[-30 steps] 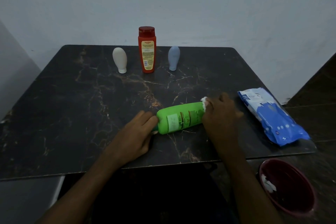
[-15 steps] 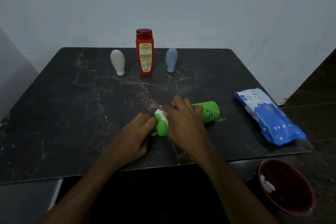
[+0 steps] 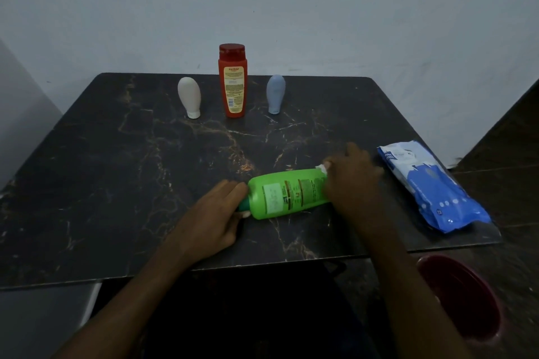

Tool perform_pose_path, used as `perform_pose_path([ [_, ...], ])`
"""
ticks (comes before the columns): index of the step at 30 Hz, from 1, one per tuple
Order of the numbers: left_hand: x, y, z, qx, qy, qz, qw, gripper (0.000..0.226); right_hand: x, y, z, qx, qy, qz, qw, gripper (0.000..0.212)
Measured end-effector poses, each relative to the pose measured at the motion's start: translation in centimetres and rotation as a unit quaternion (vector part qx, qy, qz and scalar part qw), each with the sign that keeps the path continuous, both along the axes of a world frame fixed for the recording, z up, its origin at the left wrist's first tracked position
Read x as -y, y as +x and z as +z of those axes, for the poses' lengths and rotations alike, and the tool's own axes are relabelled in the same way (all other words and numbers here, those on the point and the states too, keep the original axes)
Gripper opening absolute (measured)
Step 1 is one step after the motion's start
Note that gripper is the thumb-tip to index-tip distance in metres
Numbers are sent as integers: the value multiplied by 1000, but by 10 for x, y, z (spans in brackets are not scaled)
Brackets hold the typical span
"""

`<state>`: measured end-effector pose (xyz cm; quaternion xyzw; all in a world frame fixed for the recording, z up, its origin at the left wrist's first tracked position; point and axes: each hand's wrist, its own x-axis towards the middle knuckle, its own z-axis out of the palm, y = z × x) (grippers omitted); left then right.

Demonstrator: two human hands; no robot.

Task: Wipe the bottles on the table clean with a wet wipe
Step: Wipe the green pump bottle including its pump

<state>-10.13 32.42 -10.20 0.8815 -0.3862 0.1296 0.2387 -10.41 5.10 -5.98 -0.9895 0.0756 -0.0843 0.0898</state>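
Tall bottle (image 3: 232,81) at the back of the surface (image 3: 116,169), left small bottle (image 3: 189,97) and right small bottle (image 3: 275,94) beside it, lying bottle (image 3: 287,193) near the front, wipes pack (image 3: 428,186) to its right, bowl (image 3: 458,297) down past the front right corner.

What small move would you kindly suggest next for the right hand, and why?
Probably slide the wet wipe toward the cap: the right hand presses it at the base of the green bottle, while the left hand grips the cap.

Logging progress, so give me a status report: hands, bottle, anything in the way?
Left hand holds green bottle by cap end; it lies on table. Right hand presses wet wipe on its base end. Nothing in the way; wipe pack sits right.
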Motion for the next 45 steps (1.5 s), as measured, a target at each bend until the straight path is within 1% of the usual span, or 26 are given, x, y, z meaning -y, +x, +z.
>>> perform_pose_path([
  [1,0,0,0,1,-2,1,1000,40,-17,-2,2,-2,-6,14,1000,30],
  [3,0,-1,1,-2,-2,3,1000,39,-56,-7,4,18,11,48,999,34],
  [6,-2,-2,1,-21,-7,4,1000,40,-103,-16,-1,72,23,134,988,28],
  [8,-2,-2,1,-38,-14,15,999,43,-111,-18,-6,84,32,163,982,24],
  [9,-2,-1,0,-41,-18,20,999,39,-108,-16,-7,81,39,167,982,23],
  [11,-3,1,-1,-35,-26,30,999,24,-90,-9,-7,54,51,159,984,29],
  [12,-3,2,-2,-35,-28,38,998,22,-76,-4,-6,38,43,145,988,33],
  [13,-3,4,-3,-39,-33,48,998,23,-60,2,-5,19,26,126,992,35],
  [15,-3,8,-6,-42,-37,69,996,29,-23,14,-1,-18,18,85,996,27],
  [17,-3,12,-9,-22,-34,104,994,37,9,21,0,-14,59,61,996,20],
  [19,-2,19,-10,-9,-28,153,988,42,30,25,0,9,118,58,991,19],
  [20,0,21,-9,-6,-21,182,983,42,34,24,1,5,135,60,989,18],
  [22,4,25,-7,-23,-26,240,970,38,32,19,0,-20,151,60,987,19],
  [25,11,30,-2,-78,-105,303,944,22,13,2,-5,-42,172,40,983,19],
  [27,15,33,2,-81,-128,316,937,14,-7,-14,-9,-32,194,39,980,17],
  [29,18,37,8,-90,-133,317,935,14,-33,-34,-11,-21,238,49,970,15],
  [32,24,41,24,-128,-108,311,936,29,-74,-57,-16,6,322,72,944,12],
  [34,27,41,35,-158,-71,297,939,42,-94,-62,-23,0,374,110,921,14],
  [36,30,39,41,-178,10,300,937,62,-103,-62,-29,-38,408,146,900,13],
  [37,32,36,43,-197,55,311,928,77,-103,-61,-30,-47,429,150,890,12],
  [39,35,32,41,-235,134,327,905,101,-94,-56,-35,-19,456,126,881,11],
  [40,36,31,40,-239,161,324,901,107,-87,-52,-37,5,460,103,882,10],
  [42,34,33,37,-220,173,289,916,106,-66,-42,-39,46,454,59,888,9],
  [45,33,29,36,-155,193,171,954,90,-37,-29,-37,94,433,29,896,14],
])
